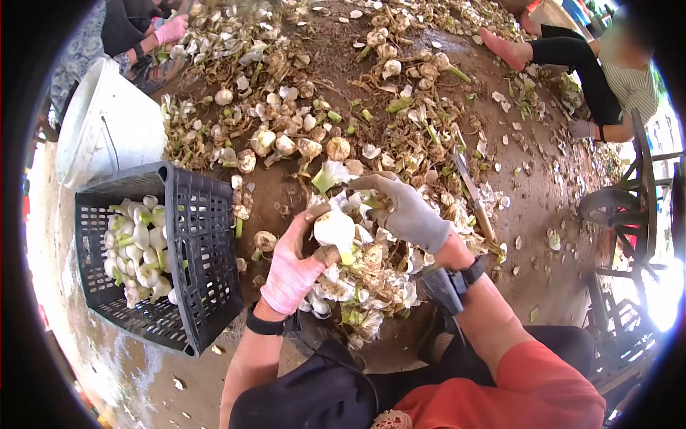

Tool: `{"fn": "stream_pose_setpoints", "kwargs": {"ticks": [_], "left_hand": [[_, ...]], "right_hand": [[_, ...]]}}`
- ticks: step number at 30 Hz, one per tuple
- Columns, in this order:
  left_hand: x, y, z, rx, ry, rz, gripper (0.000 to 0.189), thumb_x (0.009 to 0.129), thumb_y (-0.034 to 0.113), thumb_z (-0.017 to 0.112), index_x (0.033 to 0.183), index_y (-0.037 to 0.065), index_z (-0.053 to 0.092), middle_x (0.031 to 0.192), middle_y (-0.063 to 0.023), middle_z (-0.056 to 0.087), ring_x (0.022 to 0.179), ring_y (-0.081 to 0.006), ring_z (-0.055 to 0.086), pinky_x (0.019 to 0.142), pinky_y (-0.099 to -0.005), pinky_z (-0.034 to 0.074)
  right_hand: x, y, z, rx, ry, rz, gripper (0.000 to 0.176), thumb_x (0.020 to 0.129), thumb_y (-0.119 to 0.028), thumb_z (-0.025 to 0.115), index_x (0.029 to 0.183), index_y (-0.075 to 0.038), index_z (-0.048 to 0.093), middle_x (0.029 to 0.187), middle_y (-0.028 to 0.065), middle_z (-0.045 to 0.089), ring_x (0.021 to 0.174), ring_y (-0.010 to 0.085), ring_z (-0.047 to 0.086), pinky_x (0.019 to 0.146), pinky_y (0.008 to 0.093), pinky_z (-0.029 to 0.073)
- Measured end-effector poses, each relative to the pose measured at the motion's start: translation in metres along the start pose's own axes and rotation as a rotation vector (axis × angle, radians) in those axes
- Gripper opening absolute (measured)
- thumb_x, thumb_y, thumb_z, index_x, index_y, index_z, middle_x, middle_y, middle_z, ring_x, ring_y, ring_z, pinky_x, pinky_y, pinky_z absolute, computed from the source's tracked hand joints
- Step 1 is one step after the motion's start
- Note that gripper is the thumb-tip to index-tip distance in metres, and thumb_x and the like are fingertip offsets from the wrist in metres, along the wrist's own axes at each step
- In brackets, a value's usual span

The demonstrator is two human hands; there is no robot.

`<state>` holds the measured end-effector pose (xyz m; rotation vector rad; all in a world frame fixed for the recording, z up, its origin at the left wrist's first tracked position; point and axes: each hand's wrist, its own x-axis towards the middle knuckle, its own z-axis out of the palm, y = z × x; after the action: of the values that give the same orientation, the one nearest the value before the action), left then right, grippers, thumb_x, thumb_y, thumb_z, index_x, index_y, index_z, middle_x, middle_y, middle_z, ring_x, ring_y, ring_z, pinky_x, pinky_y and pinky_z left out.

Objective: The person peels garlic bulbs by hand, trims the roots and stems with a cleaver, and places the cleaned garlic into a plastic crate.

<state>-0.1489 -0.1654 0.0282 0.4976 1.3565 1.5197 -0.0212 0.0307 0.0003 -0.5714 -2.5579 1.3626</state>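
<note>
A peeled white garlic bulb sits in my left hand, which wears a pink glove, thumb and fingers curled round it. Just right of the bulb is my right hand in a grey glove, its fingers bent over a piece of pale garlic skin and leaf; what exactly they grip is hidden. Below both hands lies a heap of garlic skins. A knife with a wooden handle rests on the heap to the right of my right hand.
At left stands a black plastic crate holding peeled garlic bulbs, with a white bucket behind it. Unpeeled garlic covers the ground ahead. Other people sit at the upper left and upper right; a wheeled cart stands right.
</note>
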Motion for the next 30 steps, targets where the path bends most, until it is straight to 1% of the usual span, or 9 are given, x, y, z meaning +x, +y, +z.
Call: {"fn": "stream_pose_setpoints", "kwargs": {"ticks": [2, 4, 7, 12, 17, 22, 24, 26, 30], "left_hand": [[0.003, 0.004, -0.003, 0.188, 0.010, 0.012, 0.070, 0.077, 0.027, 0.080, 0.133, 0.000, 0.047, 0.118, -0.0095, 0.061, 0.111, -0.0165, 0.056, 0.099, -0.0312, 0.044], [0.006, 0.005, -0.004, 0.307, 0.015, 0.068, 0.061, 0.077, 0.021, 0.081, 0.127, 0.001, 0.053, 0.118, -0.0076, 0.061, 0.108, -0.0140, 0.056, 0.095, -0.0303, 0.046], [0.004, 0.007, -0.004, 0.219, 0.017, -0.038, 0.061, 0.075, 0.022, 0.082, 0.125, 0.000, 0.053, 0.115, -0.0085, 0.062, 0.106, -0.0141, 0.057, 0.092, -0.0299, 0.048], [-0.003, -0.005, -0.004, -0.402, 0.044, -0.182, 0.066, 0.077, 0.026, 0.083, 0.129, 0.000, 0.051, 0.118, -0.0098, 0.060, 0.106, -0.0171, 0.060, 0.092, -0.0313, 0.050], [-0.004, -0.015, -0.002, -0.473, 0.080, -0.133, 0.068, 0.080, 0.026, 0.081, 0.132, 0.000, 0.048, 0.119, -0.0096, 0.059, 0.106, -0.0187, 0.060, 0.093, -0.0319, 0.050], [-0.006, -0.013, -0.003, -0.466, 0.054, -0.115, 0.064, 0.082, 0.024, 0.079, 0.132, -0.002, 0.047, 0.118, -0.0098, 0.060, 0.106, -0.0182, 0.059, 0.093, -0.0323, 0.049], [-0.007, -0.012, -0.004, -0.473, 0.074, -0.205, 0.067, 0.082, 0.028, 0.077, 0.135, 0.002, 0.045, 0.118, -0.0096, 0.059, 0.109, -0.0219, 0.058, 0.097, -0.0361, 0.046], [-0.007, -0.006, -0.008, -0.480, 0.008, -0.227, 0.066, 0.083, 0.031, 0.076, 0.134, 0.002, 0.046, 0.116, -0.0092, 0.060, 0.108, -0.0208, 0.058, 0.095, -0.0352, 0.046], [-0.004, -0.011, -0.012, -0.467, -0.146, -0.315, 0.061, 0.087, 0.038, 0.069, 0.133, 0.004, 0.049, 0.111, -0.0070, 0.063, 0.105, -0.0183, 0.060, 0.087, -0.0333, 0.050]], "right_hand": [[0.002, -0.033, -0.014, 0.347, -0.160, 0.062, 0.040, 0.082, -0.003, 0.066, 0.122, -0.008, 0.062, 0.120, 0.0157, 0.061, 0.106, 0.0307, 0.062, 0.095, 0.0358, 0.048], [0.003, -0.038, -0.009, 0.321, -0.100, -0.083, 0.035, 0.082, -0.009, 0.072, 0.117, -0.006, 0.065, 0.114, 0.0152, 0.065, 0.102, 0.0265, 0.064, 0.090, 0.0341, 0.050], [0.002, -0.045, -0.004, 0.243, -0.028, -0.121, 0.019, 0.081, -0.008, 0.073, 0.099, -0.002, 0.071, 0.092, 0.0127, 0.071, 0.087, 0.0254, 0.069, 0.080, 0.0331, 0.054], [-0.004, -0.056, -0.004, 0.209, -0.032, -0.026, 0.014, 0.082, -0.006, 0.068, 0.096, -0.002, 0.070, 0.086, 0.0151, 0.069, 0.079, 0.0303, 0.067, 0.070, 0.0356, 0.053], [-0.009, -0.070, 0.009, 0.093, 0.103, -0.007, 0.009, 0.081, -0.004, 0.060, 0.087, -0.003, 0.067, 0.075, 0.0171, 0.063, 0.071, 0.0358, 0.063, 0.061, 0.0402, 0.049], [-0.012, -0.070, 0.017, -0.005, 0.104, 0.004, 0.004, 0.080, -0.005, 0.060, 0.082, -0.004, 0.063, 0.075, 0.0167, 0.062, 0.070, 0.0367, 0.063, 0.060, 0.0413, 0.049], [-0.011, -0.071, 0.017, -0.026, 0.083, 0.040, 0.002, 0.079, -0.005, 0.061, 0.081, -0.004, 0.062, 0.076, 0.0168, 0.063, 0.070, 0.0368, 0.063, 0.060, 0.0415, 0.048], [-0.011, -0.069, 0.015, 0.017, 0.093, 0.007, 0.005, 0.077, 0.001, 0.061, 0.081, -0.001, 0.061, 0.070, 0.0137, 0.061, 0.062, 0.0248, 0.062, 0.059, 0.0333, 0.048], [-0.003, -0.035, 0.026, -0.052, -0.001, 0.054, 0.009, 0.075, 0.003, 0.061, 0.083, -0.001, 0.062, 0.068, 0.0123, 0.062, 0.062, 0.0214, 0.062, 0.057, 0.0336, 0.047]]}}
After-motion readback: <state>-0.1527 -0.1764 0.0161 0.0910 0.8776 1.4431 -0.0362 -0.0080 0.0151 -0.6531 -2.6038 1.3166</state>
